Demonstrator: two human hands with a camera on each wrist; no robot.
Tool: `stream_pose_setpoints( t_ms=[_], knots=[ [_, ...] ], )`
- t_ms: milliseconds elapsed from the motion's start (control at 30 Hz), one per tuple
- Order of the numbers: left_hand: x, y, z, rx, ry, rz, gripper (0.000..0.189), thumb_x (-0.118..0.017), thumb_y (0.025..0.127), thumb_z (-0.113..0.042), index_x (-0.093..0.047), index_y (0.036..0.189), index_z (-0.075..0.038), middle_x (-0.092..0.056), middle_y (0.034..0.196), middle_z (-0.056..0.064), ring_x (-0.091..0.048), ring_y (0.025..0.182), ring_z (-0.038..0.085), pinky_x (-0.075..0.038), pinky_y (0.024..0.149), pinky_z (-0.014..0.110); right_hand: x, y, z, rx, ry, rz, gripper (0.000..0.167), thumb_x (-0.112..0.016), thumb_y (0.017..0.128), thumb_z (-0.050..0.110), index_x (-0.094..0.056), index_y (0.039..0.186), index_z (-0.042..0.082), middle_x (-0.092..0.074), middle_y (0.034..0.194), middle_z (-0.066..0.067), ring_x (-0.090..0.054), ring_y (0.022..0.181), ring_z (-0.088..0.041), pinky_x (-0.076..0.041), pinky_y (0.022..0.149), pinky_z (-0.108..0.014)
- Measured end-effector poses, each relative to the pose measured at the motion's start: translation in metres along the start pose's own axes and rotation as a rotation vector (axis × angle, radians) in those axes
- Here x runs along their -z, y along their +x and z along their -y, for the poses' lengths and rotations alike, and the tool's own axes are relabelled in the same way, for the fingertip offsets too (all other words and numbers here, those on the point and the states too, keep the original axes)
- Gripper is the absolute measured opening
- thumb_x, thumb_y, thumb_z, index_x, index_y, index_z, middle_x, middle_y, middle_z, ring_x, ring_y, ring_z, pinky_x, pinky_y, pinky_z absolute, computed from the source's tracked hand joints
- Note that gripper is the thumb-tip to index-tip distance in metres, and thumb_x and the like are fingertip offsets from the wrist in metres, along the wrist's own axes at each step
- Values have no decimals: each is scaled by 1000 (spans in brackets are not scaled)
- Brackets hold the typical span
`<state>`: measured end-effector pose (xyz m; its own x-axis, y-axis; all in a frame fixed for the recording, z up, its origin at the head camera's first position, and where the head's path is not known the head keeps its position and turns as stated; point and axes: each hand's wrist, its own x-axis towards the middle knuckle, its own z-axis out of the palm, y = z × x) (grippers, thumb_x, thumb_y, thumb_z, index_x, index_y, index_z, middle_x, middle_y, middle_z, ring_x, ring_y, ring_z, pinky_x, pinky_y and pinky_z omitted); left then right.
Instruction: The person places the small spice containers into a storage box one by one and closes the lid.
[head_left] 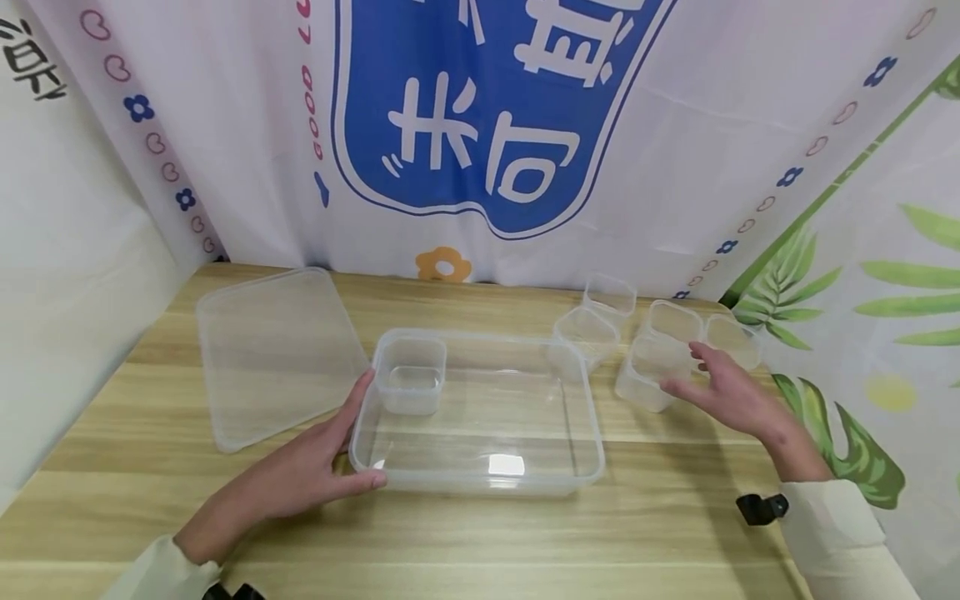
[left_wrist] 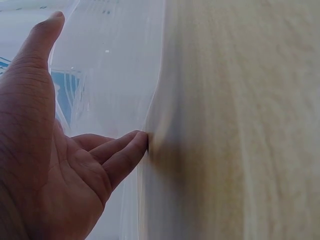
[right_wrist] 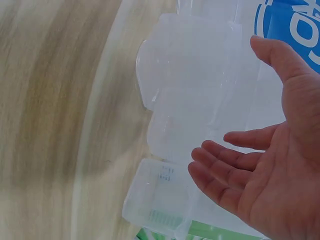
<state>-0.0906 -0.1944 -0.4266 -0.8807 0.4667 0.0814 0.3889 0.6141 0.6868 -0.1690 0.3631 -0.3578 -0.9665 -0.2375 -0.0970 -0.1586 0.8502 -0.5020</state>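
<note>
A large clear plastic container (head_left: 480,479) stands on the table, with one small clear box (head_left: 411,400) inside at its back left corner. My left hand (head_left: 307,467) rests against the container's left end, the fingers along its side and the thumb by the front left corner. In the left wrist view, the fingertips (left_wrist: 135,145) touch the clear wall and the thumb stands apart. My right hand (head_left: 731,392) hangs with spread, relaxed fingers beside a group of small clear boxes (head_left: 648,383) on the right. Nothing is between its thumb and fingers in the right wrist view.
A flat translucent lid (head_left: 281,358) lies at the left, close to the container. More small clear boxes (head_left: 588,333) stand behind the container's back right corner. A printed cloth (head_left: 262,167) hangs along the back edge of the wooden table (head_left: 450,542).
</note>
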Motion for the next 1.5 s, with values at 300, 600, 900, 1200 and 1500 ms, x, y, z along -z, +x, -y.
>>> stream_pose_setpoints(
  t_ms=[300,600,900,1200,1500],
  knots=[
    [0,1,-1,1,3,2,119,-79,90,-50,12,165,-31,-28,161,29,-45,135,46,-41,105,62,-4,-1,-7,0,7,-3,99,-70,98,44,-16,157,-15,-30,153,-41,-38,135,-56,-36,102,-70],
    [2,1,-2,0,-14,10,120,-79,90,-49,13,165,-31,-24,163,28,-42,138,44,-39,107,61,-6,0,-10,-6,12,-15,98,-71,98,44,-18,156,-16,-33,151,-41,-40,133,-55,-37,101,-70],
    [2,2,-3,8,-4,13,119,-79,90,-49,11,166,-27,-22,164,25,-40,140,44,-38,107,61,-8,1,-11,-11,8,-12,97,-72,97,43,-21,155,-15,-34,151,-40,-39,134,-56,-37,102,-70],
    [1,1,-2,10,-10,13,119,-79,90,-49,11,166,-29,-23,164,25,-40,140,44,-38,107,61,-10,2,-13,0,10,-27,95,-75,96,39,-24,154,-16,-37,149,-40,-42,133,-56,-38,102,-68],
    [1,0,0,-5,-3,7,119,-78,90,-49,12,165,-30,-22,164,25,-40,140,43,-38,107,61,-11,2,-14,-4,36,-28,95,-74,96,41,-25,153,-16,-36,149,-42,-40,134,-57,-36,103,-69]
  ],
)
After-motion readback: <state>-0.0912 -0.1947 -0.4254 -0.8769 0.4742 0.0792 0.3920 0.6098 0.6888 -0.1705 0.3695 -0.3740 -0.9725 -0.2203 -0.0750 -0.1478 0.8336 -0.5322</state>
